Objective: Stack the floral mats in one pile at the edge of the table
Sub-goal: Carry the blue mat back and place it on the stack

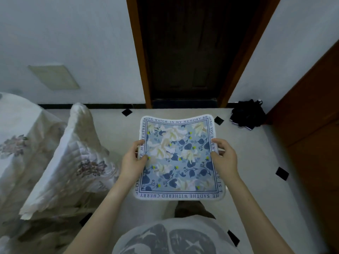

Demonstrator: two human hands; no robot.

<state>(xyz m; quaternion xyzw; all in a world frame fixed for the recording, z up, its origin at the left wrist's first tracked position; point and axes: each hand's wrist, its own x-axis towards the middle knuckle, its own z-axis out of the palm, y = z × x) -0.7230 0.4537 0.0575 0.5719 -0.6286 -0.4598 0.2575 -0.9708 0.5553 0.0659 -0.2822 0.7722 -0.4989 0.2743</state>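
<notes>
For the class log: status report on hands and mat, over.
Left hand and right hand grip opposite edges of floral mat. Mat held above floor, slightly bowed. No table or pile in view.

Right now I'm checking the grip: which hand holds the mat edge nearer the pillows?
The left hand, gripping the mat's left edge beside the pillows; the right hand holds the opposite edge.

floral mat [178, 158] border, "IN MY MEMORY"
</notes>
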